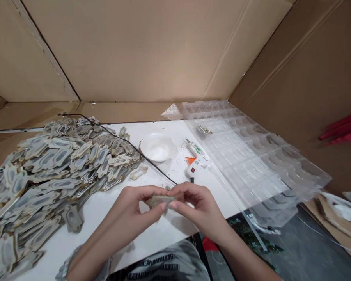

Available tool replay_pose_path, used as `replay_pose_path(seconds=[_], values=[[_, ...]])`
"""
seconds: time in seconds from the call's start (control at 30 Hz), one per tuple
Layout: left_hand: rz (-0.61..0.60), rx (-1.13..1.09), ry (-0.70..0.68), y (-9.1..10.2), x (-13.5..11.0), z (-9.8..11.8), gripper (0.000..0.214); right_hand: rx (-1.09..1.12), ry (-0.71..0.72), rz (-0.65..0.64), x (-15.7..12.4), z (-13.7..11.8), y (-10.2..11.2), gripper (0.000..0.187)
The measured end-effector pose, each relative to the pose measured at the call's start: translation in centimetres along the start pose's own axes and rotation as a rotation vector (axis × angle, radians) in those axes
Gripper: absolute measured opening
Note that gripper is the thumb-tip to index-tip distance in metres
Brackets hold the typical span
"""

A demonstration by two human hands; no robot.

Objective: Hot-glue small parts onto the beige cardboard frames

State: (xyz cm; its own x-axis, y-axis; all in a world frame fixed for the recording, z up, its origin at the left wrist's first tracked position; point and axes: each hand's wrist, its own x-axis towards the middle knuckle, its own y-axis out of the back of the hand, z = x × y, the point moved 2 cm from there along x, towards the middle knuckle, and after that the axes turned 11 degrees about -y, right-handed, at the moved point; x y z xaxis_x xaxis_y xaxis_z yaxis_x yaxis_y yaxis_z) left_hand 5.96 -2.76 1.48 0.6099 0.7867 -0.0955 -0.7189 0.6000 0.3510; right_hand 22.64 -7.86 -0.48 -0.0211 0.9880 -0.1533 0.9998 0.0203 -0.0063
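Both hands meet over the white table's [111,207] front edge, pinching one small flat grey-and-cream ornamental piece [158,201]. My left hand [134,205] grips its left end with fingers curled. Closed on the right end are the thumb and fingers of my right hand [197,203]. A large heap of similar pieces [49,171] covers the table's left side. One loose piece [138,173] lies beside the heap.
A white bowl [158,147], a white glue gun [192,169] with black cord [125,142], and small snips [194,147] lie behind the hands. Clear plastic blister trays [260,164] are stacked at the right. Cardboard walls [140,47] enclose the back and right.
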Motion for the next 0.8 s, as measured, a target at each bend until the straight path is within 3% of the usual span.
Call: replay_pose_path(seconds=[0.1,0.2,0.3,0.4,0.5,0.6,0.8], values=[[-0.006,0.01,-0.01,0.2,0.2,0.0,0.028,-0.209,0.114,0.064,0.1,0.1,0.6,0.018],[0.111,0.008,-0.049,1.5,-0.2,-0.2,0.026,-0.532,0.114,0.328,0.6,0.4,2.5,0.024],[0.365,-0.009,-0.034,4.0,-1.1,-0.4,0.03,-0.968,-0.162,0.612,1.7,1.0,4.8,0.035],[0.618,0.011,0.039,6.8,-2.0,-0.5,0.044,-1.234,-0.444,0.681,3.0,1.2,5.7,0.051],[0.758,-0.002,0.01,8.6,-2.0,-0.1,0.048,-1.258,-0.562,0.667,4.1,0.8,5.4,0.059],[0.699,-0.127,-0.031,9.2,-0.7,0.1,0.039,-1.23,-0.591,0.676,5.0,0.3,4.8,0.061],[0.649,-0.41,0.073,8.4,1.2,-1.6,0.042,-1.083,-0.596,0.747,6.0,0.7,4.6,0.044]])
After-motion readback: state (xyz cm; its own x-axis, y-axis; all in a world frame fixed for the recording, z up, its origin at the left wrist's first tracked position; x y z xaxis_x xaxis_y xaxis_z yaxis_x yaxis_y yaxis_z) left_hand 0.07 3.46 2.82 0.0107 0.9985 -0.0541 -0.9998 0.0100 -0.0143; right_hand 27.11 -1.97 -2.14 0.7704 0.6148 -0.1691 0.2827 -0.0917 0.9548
